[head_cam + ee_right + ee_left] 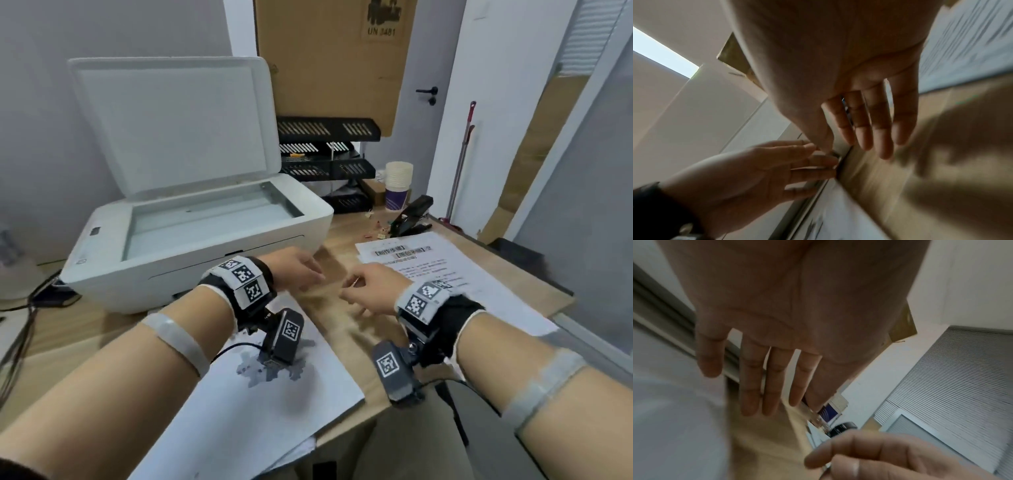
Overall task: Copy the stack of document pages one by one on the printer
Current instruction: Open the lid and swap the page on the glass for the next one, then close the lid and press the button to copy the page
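The white printer (pixel 236 262) stands at the back left of the wooden table (pixel 329 308). Its lid (pixel 171 126) is up and the glass (pixel 212 219) is bare. A stack of printed pages (pixel 435 270) lies at the right. More sheets (pixel 274 404), the top one with a grey blotch, lie at the front. My left hand (pixel 301 270) (pixel 766 378) hovers by the printer's front right corner with its fingers straight and holds nothing. My right hand (pixel 371 291) (pixel 859 121) is just right of it, over bare wood. It pinches a small thin metal piece (pixel 352 282) between thumb and forefinger.
A black tiered tray rack (pixel 329 150), a stack of paper cups (pixel 399 185) and a black stapler (pixel 412 216) stand behind the pages. Small scraps (pixel 376 233) lie nearby. A tall cardboard box (pixel 332 61) leans at the back. Cables (pixel 20 325) hang at the left.
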